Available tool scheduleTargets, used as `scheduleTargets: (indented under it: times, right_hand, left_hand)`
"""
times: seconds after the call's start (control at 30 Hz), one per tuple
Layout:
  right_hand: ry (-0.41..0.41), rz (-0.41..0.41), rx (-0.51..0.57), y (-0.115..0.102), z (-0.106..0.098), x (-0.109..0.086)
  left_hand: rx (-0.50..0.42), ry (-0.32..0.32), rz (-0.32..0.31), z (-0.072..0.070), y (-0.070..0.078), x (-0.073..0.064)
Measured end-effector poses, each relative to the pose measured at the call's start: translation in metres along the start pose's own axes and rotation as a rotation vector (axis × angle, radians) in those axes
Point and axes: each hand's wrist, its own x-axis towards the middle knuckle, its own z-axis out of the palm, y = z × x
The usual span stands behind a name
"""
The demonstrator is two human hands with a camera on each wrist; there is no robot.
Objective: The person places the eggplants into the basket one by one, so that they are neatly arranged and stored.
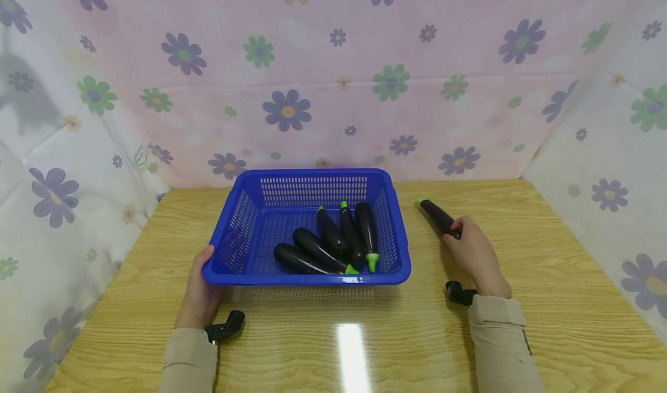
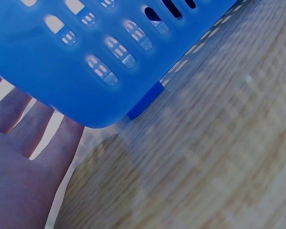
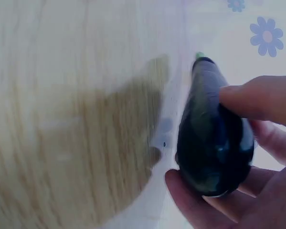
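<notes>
A blue plastic basket (image 1: 307, 279) with slotted walls stands in the middle, and several dark glossy eggplants (image 1: 328, 231) with green stems lie in its right half and along its front. My left hand (image 1: 200, 289) holds the basket at its near left corner, a digit over the rim. Its fingers lie against the outer wall (image 2: 47, 62) in the left wrist view. To the right of the basket, my right hand (image 1: 476, 257) grips another eggplant (image 1: 438, 216) by its thick end. In the right wrist view, thumb and fingers surround this eggplant (image 3: 214, 143), its stem pointing away.
A wooden table (image 1: 292, 335) carries the basket. Flower-patterned cloth (image 1: 323, 80) hangs behind the table and along both sides. Black wrist-camera mounts (image 1: 226, 326) sit on both wrists, below beige sleeves (image 1: 502, 346).
</notes>
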Motion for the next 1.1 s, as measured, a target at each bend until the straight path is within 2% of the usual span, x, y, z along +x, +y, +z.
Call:
scheduleTargets:
  times: [0.1, 0.3, 0.43, 0.6, 0.73, 0.83, 0.97, 1.1]
  right_hand:
    - [0.037, 0.025, 0.062, -0.001, 0.000, 0.000]
    - [0.096, 0.023, 0.157, -0.008, -0.004, -0.001]
    - [0.129, 0.040, 0.271, -0.018, -0.004, -0.001]
    - [0.200, 0.029, 0.520, -0.031, 0.002, 0.001]
    - [0.208, -0.019, 0.686, -0.042, 0.005, -0.001]
    - [0.192, -0.037, 0.736, -0.055, 0.002, -0.006]
    - [0.182, -0.049, 0.737, -0.072, -0.002, -0.013]
    - [0.168, -0.081, 0.740, -0.080, -0.001, -0.015]
  left_hand:
    - [0.006, 0.001, 0.000, 0.000, 0.000, 0.000]
    - [0.011, 0.001, -0.007, 0.000, 0.001, -0.001]
    - [0.006, 0.001, -0.014, 0.000, 0.002, -0.001]
    - [0.000, -0.006, -0.018, -0.002, 0.002, 0.000]
    - [0.008, -0.014, -0.011, -0.002, 0.002, 0.000]
    - [0.023, -0.014, -0.011, -0.001, 0.001, 0.000]
    - [0.033, -0.007, -0.011, 0.000, 0.001, 0.000]
    - [0.031, -0.014, -0.003, -0.001, 0.001, 0.000]
